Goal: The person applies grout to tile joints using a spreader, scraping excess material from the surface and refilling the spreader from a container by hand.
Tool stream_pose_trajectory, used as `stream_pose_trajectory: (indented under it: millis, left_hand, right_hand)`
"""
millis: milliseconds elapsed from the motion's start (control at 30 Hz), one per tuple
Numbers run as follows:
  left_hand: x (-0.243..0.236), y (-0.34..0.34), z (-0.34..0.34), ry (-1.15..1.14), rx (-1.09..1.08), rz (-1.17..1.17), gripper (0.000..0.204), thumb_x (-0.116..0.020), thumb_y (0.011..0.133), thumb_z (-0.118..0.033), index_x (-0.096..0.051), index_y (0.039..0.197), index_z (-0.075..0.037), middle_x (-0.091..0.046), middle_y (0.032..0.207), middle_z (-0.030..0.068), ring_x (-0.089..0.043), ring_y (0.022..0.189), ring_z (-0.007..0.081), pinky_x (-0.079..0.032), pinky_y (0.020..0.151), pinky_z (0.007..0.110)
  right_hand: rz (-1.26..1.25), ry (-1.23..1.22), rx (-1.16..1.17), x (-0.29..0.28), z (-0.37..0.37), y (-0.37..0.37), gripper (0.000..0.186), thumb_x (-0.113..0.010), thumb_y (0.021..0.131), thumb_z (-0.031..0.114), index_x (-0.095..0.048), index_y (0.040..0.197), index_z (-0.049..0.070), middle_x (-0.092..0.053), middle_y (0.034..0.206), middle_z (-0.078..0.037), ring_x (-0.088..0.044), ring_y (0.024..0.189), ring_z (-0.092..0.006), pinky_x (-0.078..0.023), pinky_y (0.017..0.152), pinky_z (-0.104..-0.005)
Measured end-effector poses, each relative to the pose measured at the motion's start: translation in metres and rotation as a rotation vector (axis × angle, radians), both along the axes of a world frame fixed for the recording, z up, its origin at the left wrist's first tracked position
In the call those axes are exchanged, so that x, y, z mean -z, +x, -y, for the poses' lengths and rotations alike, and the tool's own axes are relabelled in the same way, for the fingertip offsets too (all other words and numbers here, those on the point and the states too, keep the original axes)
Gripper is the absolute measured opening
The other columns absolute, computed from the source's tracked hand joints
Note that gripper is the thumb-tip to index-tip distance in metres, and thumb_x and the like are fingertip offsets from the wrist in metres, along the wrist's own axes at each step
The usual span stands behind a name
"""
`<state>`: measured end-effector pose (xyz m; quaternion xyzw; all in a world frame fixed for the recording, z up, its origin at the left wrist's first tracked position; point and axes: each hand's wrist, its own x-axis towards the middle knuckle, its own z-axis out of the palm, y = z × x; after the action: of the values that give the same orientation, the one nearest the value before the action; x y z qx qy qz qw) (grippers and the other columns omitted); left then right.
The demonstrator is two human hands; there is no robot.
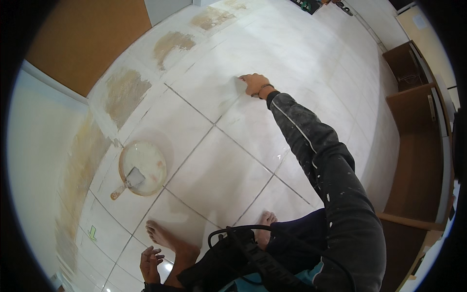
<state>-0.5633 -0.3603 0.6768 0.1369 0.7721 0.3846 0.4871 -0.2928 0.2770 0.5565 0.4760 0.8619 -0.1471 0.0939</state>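
My right hand (255, 85), at the end of an outstretched dark sleeve, grips a small flat pale-grey spreader (241, 85) against the white floor tiles (238, 160), on a grout line. My left hand (150, 263) is low in the view beside my bare foot, its fingers loosely bent and apart with nothing visible in them. On the floor to the left, a round shallow tub (153, 155) holds pale paste, with a wide putty knife (134, 176) lying across it, its handle over the rim.
A wall with worn tan patches (124, 95) along its base and a brown door (87, 39) are at the left. Open wooden cabinets (416, 151) line the right. Dark tools (304, 6) lie at the far edge. My feet and black straps are at the bottom.
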Motion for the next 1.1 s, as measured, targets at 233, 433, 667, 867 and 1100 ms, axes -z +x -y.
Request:
stream_pose_trajectory:
  millis: [233, 433, 667, 867, 1100]
  left_hand:
    - [0.009, -0.013, -0.009, 0.020, -0.012, -0.005, 0.040, -0.051, 0.094, -0.027, -0.048, 0.123, 0.000, -0.061, 0.105, 0.0134, -0.062, 0.084, 0.0195, -0.049, 0.074, 0.030]
    - [0.016, -0.017, -0.018, -0.062, 0.043, 0.001, 0.047, -0.054, 0.092, -0.035, -0.048, 0.124, -0.002, -0.061, 0.105, 0.0130, -0.061, 0.084, 0.0195, -0.049, 0.074, 0.031]
    - [0.025, -0.023, -0.071, -0.066, 0.064, -0.017, 0.046, -0.053, 0.092, -0.034, -0.047, 0.124, -0.001, -0.061, 0.103, 0.0126, -0.062, 0.083, 0.0197, -0.049, 0.073, 0.030]
    - [0.039, -0.025, -0.103, -0.068, 0.062, -0.007, 0.044, -0.051, 0.093, -0.033, -0.047, 0.124, -0.002, -0.061, 0.103, 0.0124, -0.062, 0.082, 0.0190, -0.049, 0.072, 0.029]
    - [0.031, -0.010, -0.116, -0.027, 0.087, 0.001, 0.043, -0.050, 0.094, -0.032, -0.047, 0.123, -0.001, -0.061, 0.103, 0.0120, -0.062, 0.083, 0.0191, -0.049, 0.074, 0.029]
  right_hand:
    - [0.000, -0.139, -0.507, -0.004, 0.127, -0.055, 0.052, -0.056, 0.070, 0.010, -0.057, 0.120, 0.026, -0.067, 0.093, -0.011, -0.064, 0.089, -0.0312, -0.050, 0.073, -0.0432]
    - [-0.138, -0.032, -0.669, 0.002, 0.102, -0.009, 0.068, -0.054, 0.078, 0.006, -0.040, 0.138, 0.033, -0.054, 0.128, -0.001, -0.054, 0.114, -0.0263, -0.043, 0.086, -0.0449]
    - [-0.128, 0.408, -0.766, 0.055, 0.005, 0.038, 0.062, -0.050, 0.090, 0.022, -0.026, 0.146, 0.030, -0.028, 0.149, -0.014, -0.029, 0.137, -0.0303, -0.027, 0.107, -0.0541]
    - [-0.113, 0.295, -0.767, 0.077, -0.035, 0.052, 0.058, -0.050, 0.091, 0.027, -0.030, 0.145, 0.031, -0.025, 0.150, -0.013, -0.025, 0.139, -0.0299, -0.023, 0.109, -0.0556]
    - [-0.105, 0.003, -0.703, 0.047, -0.006, 0.079, 0.056, -0.053, 0.089, 0.020, -0.036, 0.142, 0.030, -0.036, 0.145, -0.012, -0.036, 0.133, -0.0286, -0.028, 0.106, -0.0524]
